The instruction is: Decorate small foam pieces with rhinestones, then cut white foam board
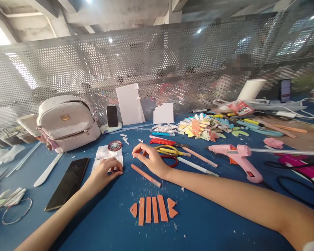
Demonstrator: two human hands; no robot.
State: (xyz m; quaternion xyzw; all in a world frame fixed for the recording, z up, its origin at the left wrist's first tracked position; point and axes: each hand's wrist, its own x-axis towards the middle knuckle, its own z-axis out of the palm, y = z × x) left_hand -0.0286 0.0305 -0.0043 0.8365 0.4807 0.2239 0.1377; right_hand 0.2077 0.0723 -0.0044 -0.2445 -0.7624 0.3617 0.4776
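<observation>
At your left on the worktop (211,226): one pale backpack (68,122), upright, metallic label on its front; one stack of ribbed white cups (28,124), tilted, just beside it; one large black phone (68,184), lying flat. Ahead of you: one smaller phone (112,116), propped upright; one perforated metal screen (94,66), spanning the view. At your far right: one red-and-white packet (240,107); one further phone (285,90), upright. Above you: concrete beams (44,7).
</observation>
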